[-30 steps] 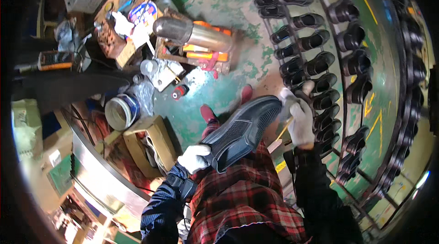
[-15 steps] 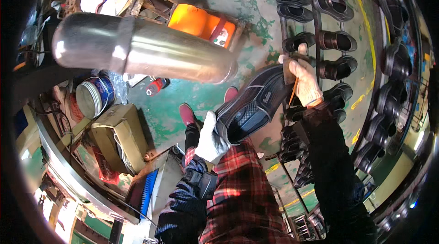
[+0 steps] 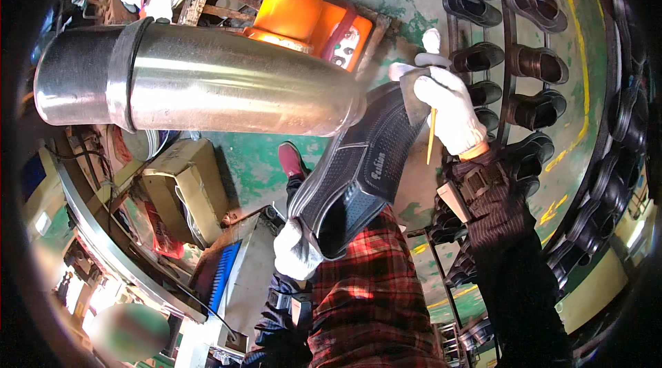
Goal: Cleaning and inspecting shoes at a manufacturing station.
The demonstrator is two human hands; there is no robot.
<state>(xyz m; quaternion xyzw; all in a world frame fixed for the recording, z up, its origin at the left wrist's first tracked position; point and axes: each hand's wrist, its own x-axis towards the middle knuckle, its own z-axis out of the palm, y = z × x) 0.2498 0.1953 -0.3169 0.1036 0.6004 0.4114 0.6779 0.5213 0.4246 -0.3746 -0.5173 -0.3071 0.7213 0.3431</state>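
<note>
A black slip-on shoe (image 3: 358, 161) with a perforated upper hangs tilted in front of my lap, its opening toward me. My gloved left hand (image 3: 298, 251) grips it at the heel. At the toe is my right hand (image 3: 452, 109), in a white glove with fingers bent round a flat grey-brown piece (image 3: 415, 97). That piece lies against the shoe's toe; whether it is cloth or something stiffer I cannot tell. A thin yellow stick (image 3: 432, 137) points down from the same hand. Close by the toe, on the left, is the end of a large shiny metal cylinder (image 3: 227, 82).
Racks with rows of black shoes (image 3: 534, 64) stand on the right. Behind the cylinder, an orange container (image 3: 289, 16) sits by a wooden frame. A cardboard box (image 3: 186, 182) and a blue-bristled brush (image 3: 224, 285) are at the left. The floor (image 3: 252, 161) is worn green.
The shoe's heel and my left hand have moved down and left. My right hand has shifted slightly up and left at the toe. The cylinder appears farther left as the view shifts.
</note>
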